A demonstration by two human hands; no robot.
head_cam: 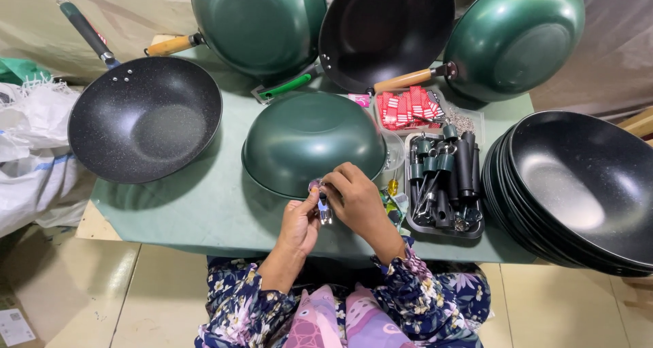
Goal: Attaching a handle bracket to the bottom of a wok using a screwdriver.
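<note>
Pinching a small metal fitting [322, 205] between fingertips, both hands [333, 208] meet just before the upturned green wok [309, 140].

A speckled black wok [144, 120] and stacked black pans [578, 191] flank a grey parts tray [443, 231].

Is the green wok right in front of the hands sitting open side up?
No: the green wok lies upside down, its rounded bottom facing up, while the left hand and right hand hold a small metal part at its near rim.
</note>
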